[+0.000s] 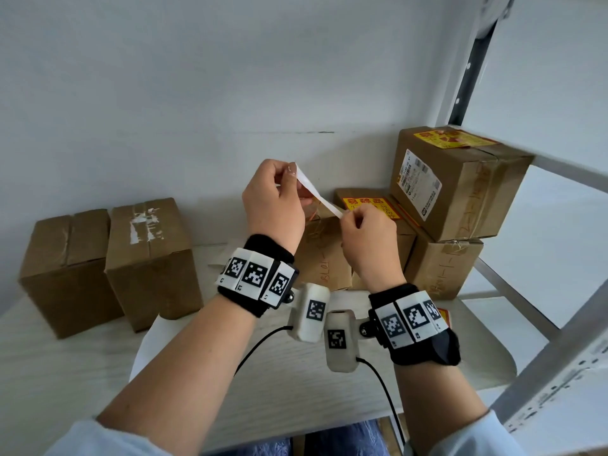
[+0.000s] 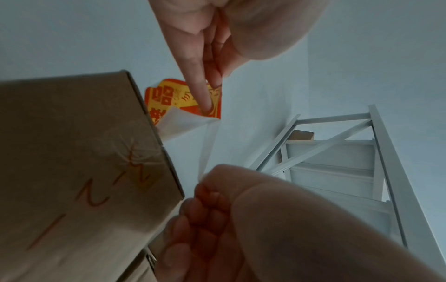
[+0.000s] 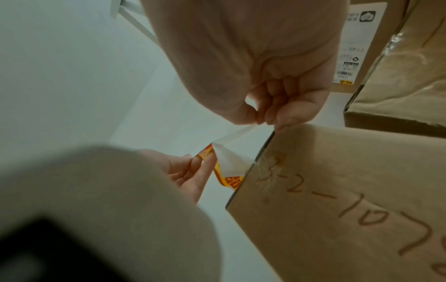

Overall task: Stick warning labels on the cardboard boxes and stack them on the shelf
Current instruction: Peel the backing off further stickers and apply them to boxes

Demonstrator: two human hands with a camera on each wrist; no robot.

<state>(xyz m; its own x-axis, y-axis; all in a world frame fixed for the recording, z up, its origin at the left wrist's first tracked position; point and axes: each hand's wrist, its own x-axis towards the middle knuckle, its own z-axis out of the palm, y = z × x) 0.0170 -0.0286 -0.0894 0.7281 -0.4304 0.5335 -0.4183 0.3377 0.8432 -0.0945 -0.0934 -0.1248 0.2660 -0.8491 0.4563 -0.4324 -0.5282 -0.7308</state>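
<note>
peeling the backing off the next warning label

nearest you, both wrists are raised above the pale surface [image 1: 82, 373]. your left hand [image 1: 273, 205] pinches the yellow-and-red warning label [image 2: 169, 97] between thumb and fingers, and your right hand [image 1: 368, 238] pinches the white backing strip [image 1: 317, 192], which stretches taut between the two hands. in the wrist views the backing is partly off, curled away from the printed sheet, so the step in hand looks like the peel itself, not yet the sticking.

just behind your hands stands a box with handwriting on its side [image 1: 324, 258]; its top is hidden, so you cannot tell whether it is labelled. beyond it on the right, stacked boxes [image 1: 457, 182] already wear labels. well apart on the left, two plain boxes [image 1: 112, 261] stand side by side, showing no label.

next you will probably need to draw the backing clear, drop it, then lay the label flat on an unlabelled box top and press it down.
</note>
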